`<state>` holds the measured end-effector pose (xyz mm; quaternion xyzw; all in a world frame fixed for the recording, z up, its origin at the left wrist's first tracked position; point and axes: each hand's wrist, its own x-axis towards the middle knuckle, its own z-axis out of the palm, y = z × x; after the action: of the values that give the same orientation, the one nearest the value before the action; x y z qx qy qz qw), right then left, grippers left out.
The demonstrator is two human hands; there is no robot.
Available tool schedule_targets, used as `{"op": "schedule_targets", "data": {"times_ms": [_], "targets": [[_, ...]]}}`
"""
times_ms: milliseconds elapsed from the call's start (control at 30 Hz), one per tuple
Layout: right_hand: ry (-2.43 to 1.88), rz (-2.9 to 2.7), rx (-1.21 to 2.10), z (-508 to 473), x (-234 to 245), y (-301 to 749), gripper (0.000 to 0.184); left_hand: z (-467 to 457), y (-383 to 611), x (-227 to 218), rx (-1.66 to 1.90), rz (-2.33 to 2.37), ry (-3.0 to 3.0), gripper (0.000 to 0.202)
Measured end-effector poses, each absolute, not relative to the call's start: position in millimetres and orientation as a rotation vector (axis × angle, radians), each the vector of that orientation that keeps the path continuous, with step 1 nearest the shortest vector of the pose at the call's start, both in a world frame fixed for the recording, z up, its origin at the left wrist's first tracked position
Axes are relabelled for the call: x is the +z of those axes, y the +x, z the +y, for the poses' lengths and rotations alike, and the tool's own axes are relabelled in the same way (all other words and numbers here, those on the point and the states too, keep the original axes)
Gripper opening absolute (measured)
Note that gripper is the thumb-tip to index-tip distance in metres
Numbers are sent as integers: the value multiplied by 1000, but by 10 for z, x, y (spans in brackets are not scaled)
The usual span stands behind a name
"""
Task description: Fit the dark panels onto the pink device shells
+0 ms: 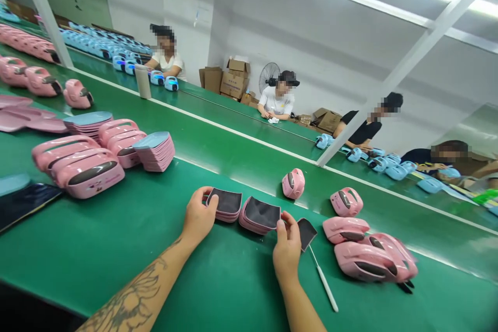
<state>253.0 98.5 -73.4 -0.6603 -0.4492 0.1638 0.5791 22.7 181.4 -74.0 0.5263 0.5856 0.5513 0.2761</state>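
Note:
My left hand (199, 216) rests on a stack of pink plates with dark faces (226, 204), fingers curled round its near edge. My right hand (287, 246) pinches a single dark flat piece (306, 232) by its edge. Between the hands lies a second pink stack (260, 215), and my right thumb touches its corner. A thin white stick tool (324, 280) lies on the green belt (218, 280) right of my right hand. Pink shell housings (373, 259) sit further right.
More pink housings (78, 166) and stacks of pink plates (155, 151) lie at the left. Two small pink units (293, 183) stand beyond the stacks. Across the belts several people sit with blue units (389, 168). A white post (392, 78) slants overhead. Cardboard boxes (233, 80) line the wall.

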Motion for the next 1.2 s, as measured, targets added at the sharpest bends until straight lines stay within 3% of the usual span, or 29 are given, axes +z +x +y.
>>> {"op": "schedule_targets", "data": {"times_ms": [333,433,533,667,867,1067,1200], "targets": [[-1639,-910,414,956,-725,2609,54,1782,239,-727,1511,1635,1571,26],[-1649,-846,394,961,-713,2634,53,1687,255,-652,1674,1607,1796,28],[-1644,-809,372,935,-671,2628,55,1510,305,-574,1911,1319,2264,34],[-1582,-870,413,836,-583,2527,51,1292,406,-519,1837,928,2519,46],[-1316,-877,684,698,-487,2368,42,1280,397,-525,1668,827,2464,59],[-857,-808,1163,674,-488,2371,29,1335,340,-650,1644,814,2468,67],[-727,-824,1379,653,-446,2360,39,1328,342,-702,1653,764,2457,66]]}}
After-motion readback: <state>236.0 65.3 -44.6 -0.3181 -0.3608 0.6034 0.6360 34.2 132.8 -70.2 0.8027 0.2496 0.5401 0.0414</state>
